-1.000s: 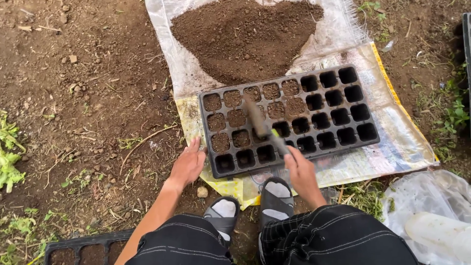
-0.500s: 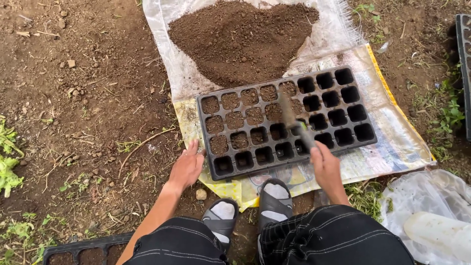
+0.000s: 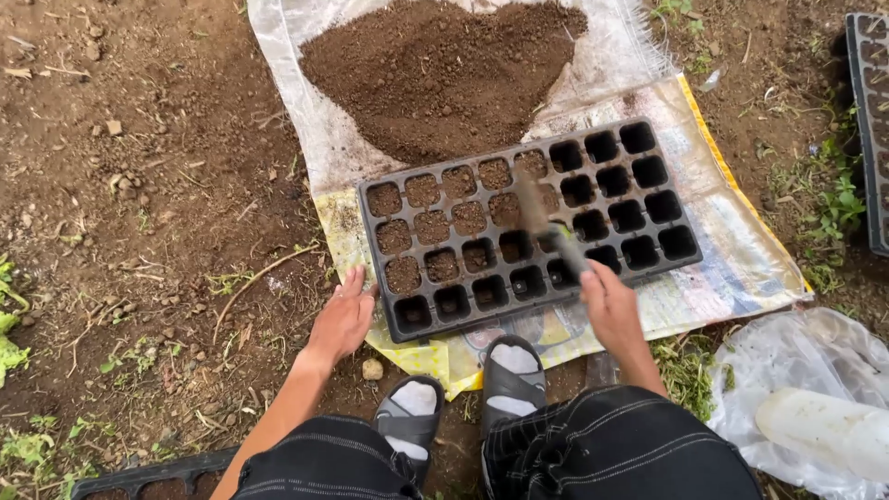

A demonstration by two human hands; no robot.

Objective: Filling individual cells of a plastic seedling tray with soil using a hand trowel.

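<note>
The black seedling tray (image 3: 528, 227) lies tilted across the middle of the frame on a spread woven sack (image 3: 732, 268). Its cells stand in four rows. Roughly the left third to half is done: the cells toward the tray's upper left hold brown soil, about a dozen of them, some only partly full. The row nearest the person is empty along its whole length, and all the cells in the right half are bare and dark. So, as I judge it, the filling is under halfway, with the near row and the right block left to do.

The right hand (image 3: 609, 310), at the lower middle of the frame, is closed around the handle of a small trowel (image 3: 548, 222). The blade reaches up over the middle of the tray, above the line where filled cells meet empty ones. The blade is blurred, so I cannot tell whether it carries soil.

The left hand (image 3: 344, 317) lies open, fingers spread, flat on the ground, touching or just beside the tray's lower left corner.

Above the tray, at the top middle of the frame, a large heap of soil (image 3: 435, 74) sits on the same sack, its edge touching the tray's far side. A second black tray (image 3: 870, 120) shows at the right edge, and part of a third tray (image 3: 148, 477) at the lower left. A pale plastic bottle (image 3: 824, 428) lies at the lower right.
</note>
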